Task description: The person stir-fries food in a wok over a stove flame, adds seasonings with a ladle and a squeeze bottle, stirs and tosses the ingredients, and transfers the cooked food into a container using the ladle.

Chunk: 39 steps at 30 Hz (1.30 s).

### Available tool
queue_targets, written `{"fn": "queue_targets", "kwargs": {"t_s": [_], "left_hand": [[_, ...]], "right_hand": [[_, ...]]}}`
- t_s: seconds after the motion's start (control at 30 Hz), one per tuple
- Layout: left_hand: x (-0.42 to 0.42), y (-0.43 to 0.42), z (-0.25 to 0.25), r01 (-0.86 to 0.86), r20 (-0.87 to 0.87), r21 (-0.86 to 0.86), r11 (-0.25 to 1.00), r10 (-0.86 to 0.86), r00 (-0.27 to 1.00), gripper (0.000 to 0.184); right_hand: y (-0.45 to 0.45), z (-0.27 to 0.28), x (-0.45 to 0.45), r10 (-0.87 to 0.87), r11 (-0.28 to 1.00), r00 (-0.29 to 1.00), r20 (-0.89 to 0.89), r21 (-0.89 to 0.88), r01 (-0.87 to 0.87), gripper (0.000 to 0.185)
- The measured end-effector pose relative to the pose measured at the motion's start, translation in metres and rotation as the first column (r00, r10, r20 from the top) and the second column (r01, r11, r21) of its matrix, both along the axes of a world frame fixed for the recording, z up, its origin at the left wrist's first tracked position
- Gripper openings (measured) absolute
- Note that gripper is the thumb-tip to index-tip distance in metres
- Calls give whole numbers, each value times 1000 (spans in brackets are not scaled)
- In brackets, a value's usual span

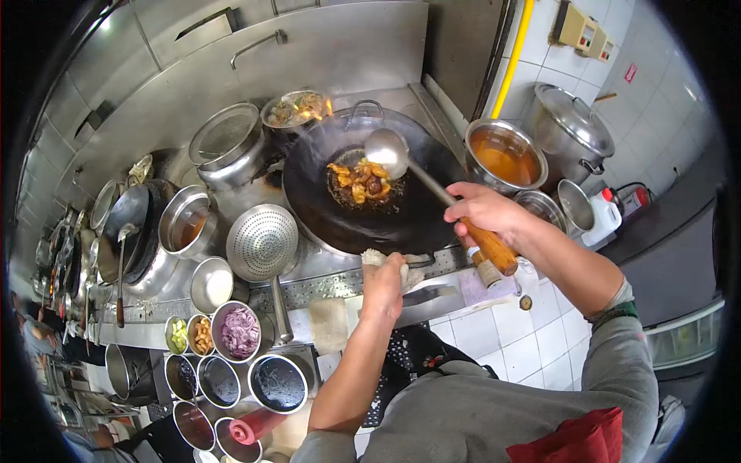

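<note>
Between a metal splashback [340, 46] and white floor tiles [503, 339], at a steel stove [320, 268], works with hands apart: grips the ladle [387, 153] with right hand [485, 212], bowl at the food [360, 182] in the wok [424, 201]; clasps a cloth [373, 258] with left hand [384, 289] at the near edge.

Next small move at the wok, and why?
The right hand should probably sweep the ladle through the food: its bowl is at the pile's edge, and the left hand, with a cloth, is at the wok handle.
</note>
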<state>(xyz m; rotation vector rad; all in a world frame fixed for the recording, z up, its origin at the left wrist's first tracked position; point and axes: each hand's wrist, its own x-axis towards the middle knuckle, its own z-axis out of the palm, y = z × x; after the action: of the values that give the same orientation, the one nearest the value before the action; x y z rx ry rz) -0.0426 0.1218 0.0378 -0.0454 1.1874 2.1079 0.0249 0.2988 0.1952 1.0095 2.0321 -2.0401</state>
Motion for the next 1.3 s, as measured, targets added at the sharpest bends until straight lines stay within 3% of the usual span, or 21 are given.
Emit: {"fn": "queue_targets", "kwargs": {"t_s": [0.1, 0.2, 0.23, 0.37, 0.43, 0.57, 0.63, 0.67, 0.77, 0.93, 1.03, 1.1, 1.13, 1.23, 1.3], "left_hand": [[-1, 1, 0, -7, -73, -47, 999, 4, 997, 19], [-11, -17, 25, -13, -16, -65, 998, 12, 1000, 18], [-15, -26, 35, -18, 20, -55, 998, 19, 1000, 18], [7, -60, 97, -50, 153, -125, 991, 69, 986, 19], [25, -71, 68, -143, 172, -19, 990, 144, 974, 29], [85, -77, 97, -375, 264, -60, 925, 377, 888, 29], [112, -91, 94, -411, 327, 22, 911, 382, 864, 33], [125, -91, 104, -481, 284, 24, 876, 456, 844, 34], [169, -99, 115, -639, 188, -24, 769, 631, 752, 36], [250, -133, 119, -837, 147, 20, 546, 827, 543, 29], [308, -153, 107, -900, 183, 3, 436, 884, 429, 24], [357, -164, 106, -938, 165, 51, 344, 923, 347, 20], [381, -168, 104, -964, 166, 64, 259, 950, 266, 20], [449, -177, 106, -994, 145, 80, 81, 985, 92, 22], [497, -184, 100, -996, 101, 86, 28, 994, 37, 22]], "right_hand": [[2, 14, 1, -1, 950, 993, -117, -310, -36, 46], [38, 5, 12, 44, 729, 957, -287, -646, -227, 36], [49, 0, 14, 63, 604, 952, -301, -748, -277, 35], [67, -6, 38, 109, 509, 945, -310, -799, -321, 42], [78, -6, 41, 157, 476, 934, -321, -804, -356, 48], [84, -15, 33, 279, 485, 884, -374, -740, -466, 57], [71, -25, 36, 314, 559, 880, -355, -680, -474, 58], [56, -27, 36, 390, 603, 855, -341, -607, -517, 57], [34, 7, 27, 506, 567, 794, -337, -563, -601, 53], [-10, 31, 27, 648, 376, 677, -349, -626, -683, 54], [-39, 31, 38, 715, 323, 607, -345, -607, -726, 57], [-67, 22, 49, 779, 204, 504, -372, -610, -765, 57], [-86, 25, 61, 807, 209, 474, -353, -580, -787, 58], [-138, 14, 82, 848, -46, 327, -416, -673, -739, 57], [-179, 7, 109, 873, -143, 251, -418, -712, -687, 57]]}}
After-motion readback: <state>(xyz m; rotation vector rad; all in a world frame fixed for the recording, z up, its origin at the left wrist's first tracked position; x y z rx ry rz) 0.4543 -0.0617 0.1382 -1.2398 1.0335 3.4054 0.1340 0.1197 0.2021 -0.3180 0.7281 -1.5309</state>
